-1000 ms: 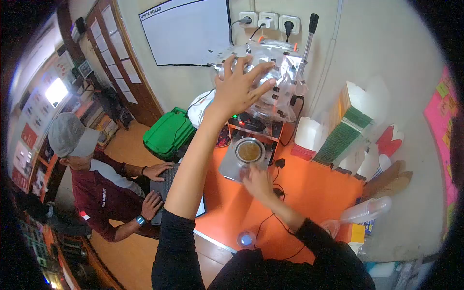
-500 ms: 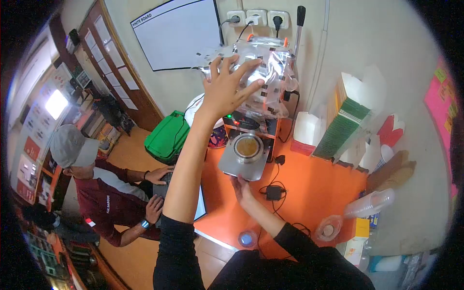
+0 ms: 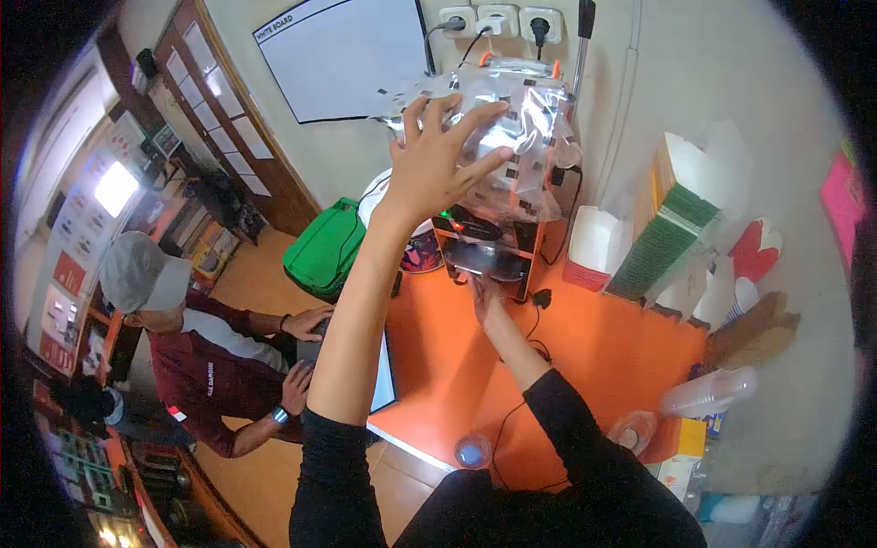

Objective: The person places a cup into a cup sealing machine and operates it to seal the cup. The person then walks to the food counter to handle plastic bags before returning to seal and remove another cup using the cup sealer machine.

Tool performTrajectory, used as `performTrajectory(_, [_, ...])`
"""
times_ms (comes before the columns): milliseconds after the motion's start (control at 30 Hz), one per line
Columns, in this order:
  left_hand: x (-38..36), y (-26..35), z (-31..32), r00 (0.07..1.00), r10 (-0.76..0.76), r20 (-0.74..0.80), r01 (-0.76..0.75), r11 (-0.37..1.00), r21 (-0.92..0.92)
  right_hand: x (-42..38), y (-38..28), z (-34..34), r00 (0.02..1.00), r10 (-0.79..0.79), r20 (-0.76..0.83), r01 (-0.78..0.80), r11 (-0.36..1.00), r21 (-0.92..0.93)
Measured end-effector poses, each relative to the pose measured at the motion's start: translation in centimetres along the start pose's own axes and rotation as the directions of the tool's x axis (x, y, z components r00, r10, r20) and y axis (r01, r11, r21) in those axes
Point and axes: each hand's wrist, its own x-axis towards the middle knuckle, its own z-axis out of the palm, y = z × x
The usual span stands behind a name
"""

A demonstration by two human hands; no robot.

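A cup sealing machine (image 3: 527, 243) with an orange frame stands on the table against the wall. Clear printed plastic film (image 3: 534, 137) drapes over its top. My left hand (image 3: 429, 164) reaches up with fingers spread, resting on or just over the film. Low at the machine's front, my right hand (image 3: 489, 297) has its fingers up against the front edge of the sliding tray (image 3: 487, 263), partly hidden beneath it. The tray sits inside the machine, and the cup it carries is out of sight. A green light and a red light show on the machine front.
On the orange table (image 3: 438, 356) stand red-and-white paper boxes (image 3: 592, 256), a green box stack (image 3: 662, 219) and plastic cups (image 3: 708, 393). Cables trail near my right arm. A co-worker (image 3: 206, 356) types at a laptop on the left, beside a green bag (image 3: 324, 247).
The sliding tray with its cup has gone from pulled out to inside the machine. My right hand has moved forward with it; my left hand stays on top. The view has shifted slightly.
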Motion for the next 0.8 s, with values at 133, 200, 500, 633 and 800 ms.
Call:
performTrajectory(133, [0.1,-0.3,0.5,1.0,0.017,-0.021,-0.017,1.0,-0.023,0.7,-1.7,0.5,0.998,0.058,0.01,-0.058,0.998,-0.01])
performTrajectory(200, [0.1,-0.4,0.8,0.998,0.035,-0.051,-0.037,0.998,-0.044,1.2,-1.7,0.4,0.998,0.065,-0.005,-0.065,0.998,0.015])
performTrajectory(500, [0.1,-0.1,0.7,0.999,0.012,-0.045,-0.013,0.999,-0.041,1.4,-1.8,0.3,0.995,0.078,0.062,-0.079,0.997,0.011])
performTrajectory(633, [0.1,-0.1,0.7,0.999,0.01,-0.043,-0.012,0.999,-0.038,0.7,-2.0,-1.1,0.987,0.079,0.141,-0.076,0.997,-0.023])
performTrajectory(800, [0.0,0.2,0.6,0.996,0.03,-0.078,-0.033,0.999,-0.036,-5.4,-10.6,-0.1,0.923,-0.245,-0.295,0.094,0.891,-0.444])
